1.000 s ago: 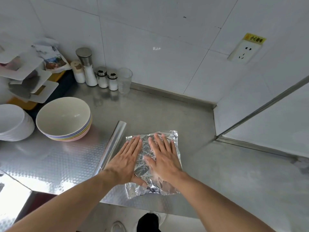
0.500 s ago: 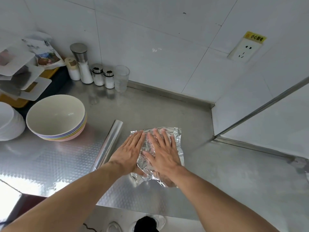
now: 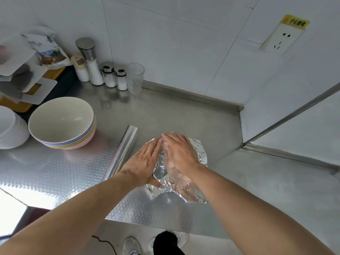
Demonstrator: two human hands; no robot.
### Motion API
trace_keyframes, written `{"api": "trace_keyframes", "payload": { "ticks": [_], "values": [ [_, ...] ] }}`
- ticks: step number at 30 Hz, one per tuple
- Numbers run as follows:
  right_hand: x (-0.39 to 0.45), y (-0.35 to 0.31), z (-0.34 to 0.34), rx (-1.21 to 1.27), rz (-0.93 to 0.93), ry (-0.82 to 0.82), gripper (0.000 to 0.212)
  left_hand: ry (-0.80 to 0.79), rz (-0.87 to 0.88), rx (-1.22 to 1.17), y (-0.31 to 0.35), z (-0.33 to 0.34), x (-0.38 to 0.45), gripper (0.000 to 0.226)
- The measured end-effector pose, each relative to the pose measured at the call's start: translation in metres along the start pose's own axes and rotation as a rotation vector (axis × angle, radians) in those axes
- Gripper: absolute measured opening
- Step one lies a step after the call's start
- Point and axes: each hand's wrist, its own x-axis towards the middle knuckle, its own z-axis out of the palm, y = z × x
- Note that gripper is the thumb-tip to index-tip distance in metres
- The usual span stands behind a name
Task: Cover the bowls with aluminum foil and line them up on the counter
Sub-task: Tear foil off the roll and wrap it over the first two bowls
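Both hands, left (image 3: 142, 162) and right (image 3: 179, 150), press flat, grip wide, on the foil sheet (image 3: 199, 157) over one bowl mid-tabletop; the stacked bowls (image 3: 62, 122) at left remain uncovered.

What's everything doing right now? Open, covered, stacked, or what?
Foil sheet: crumpled, pressed down under both hands.
Left hand: flat, fingers straight, on the foil.
Right hand: flat, fingers straight, on the foil.
Foil roll: lying on the counter, left of the hands.
Bowls: stacked, uncovered, top one empty.
Glass: upright, looks empty.
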Motion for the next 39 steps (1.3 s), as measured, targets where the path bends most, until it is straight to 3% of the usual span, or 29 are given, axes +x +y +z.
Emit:
{"api": "trace_keyframes", "payload": {
  "ticks": [4,13,28,39],
  "values": [
    [0.007,0.005,0.001,0.12,0.04,0.074,0.043,-0.003,-0.016,0.054,0.001,0.002,0.0,0.151],
    [0.006,0.015,-0.005,0.256,0.205,0.117,0.03,-0.016,-0.033,0.111,0.002,0.008,0.002,0.149],
    [-0.025,0.032,-0.004,0.493,0.415,0.217,0.032,-0.017,-0.068,0.116,0.007,0.013,0.002,0.151],
    [-0.04,0.04,0.004,0.686,0.53,0.353,0.032,0.045,-0.206,-0.045,0.031,0.022,0.0,0.153]
  ]
}}
